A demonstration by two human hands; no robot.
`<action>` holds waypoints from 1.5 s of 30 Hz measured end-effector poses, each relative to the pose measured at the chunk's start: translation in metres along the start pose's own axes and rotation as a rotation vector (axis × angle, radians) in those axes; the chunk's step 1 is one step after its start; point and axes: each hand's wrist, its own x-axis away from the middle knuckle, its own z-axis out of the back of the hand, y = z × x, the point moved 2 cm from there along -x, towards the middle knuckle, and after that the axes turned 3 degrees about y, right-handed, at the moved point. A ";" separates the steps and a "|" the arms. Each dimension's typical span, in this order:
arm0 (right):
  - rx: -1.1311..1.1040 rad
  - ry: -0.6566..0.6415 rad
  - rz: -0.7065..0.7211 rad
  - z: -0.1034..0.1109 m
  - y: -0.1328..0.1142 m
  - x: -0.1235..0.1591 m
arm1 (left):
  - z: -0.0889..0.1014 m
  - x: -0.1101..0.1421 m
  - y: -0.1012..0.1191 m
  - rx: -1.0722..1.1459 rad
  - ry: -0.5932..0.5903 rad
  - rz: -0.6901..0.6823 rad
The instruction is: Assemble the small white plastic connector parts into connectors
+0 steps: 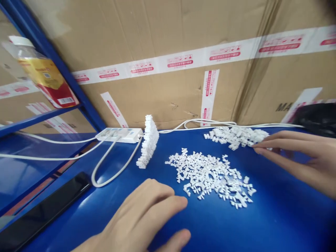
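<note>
My left hand (143, 217) hovers over the front of the blue table, thumb and fingers apart, with nothing between them. Just beyond it lies a loose pile of small white plastic pieces (207, 171), irregular in shape. My right hand (301, 157) reaches in from the right to a second pile of small white plastic parts (233, 136) by the back wall. Its thumb and index tips come together at that pile's right edge; whatever is pinched there is too small to make out. A stack of joined white pieces (148, 141) stands upright left of the piles.
A white power strip (119, 134) with plugged cables lies along the back, one cable (97, 178) looping forward. A black phone-like slab (47, 210) rests at the left. A drink bottle (44, 73) leans by the blue frame. Taped cardboard (168, 94) closes off the back.
</note>
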 end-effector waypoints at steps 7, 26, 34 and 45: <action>-0.068 -0.303 0.027 -0.010 -0.015 -0.003 | -0.030 -0.019 0.011 -0.022 -0.180 -0.071; -0.227 -0.381 0.139 -0.026 -0.057 0.012 | -0.039 -0.012 -0.022 0.100 -0.276 0.084; -0.207 -0.388 0.185 -0.028 -0.053 0.012 | -0.040 -0.016 -0.022 0.095 -0.253 0.088; -0.373 -0.289 0.107 -0.030 -0.086 0.037 | -0.041 -0.016 -0.027 0.200 -0.288 0.138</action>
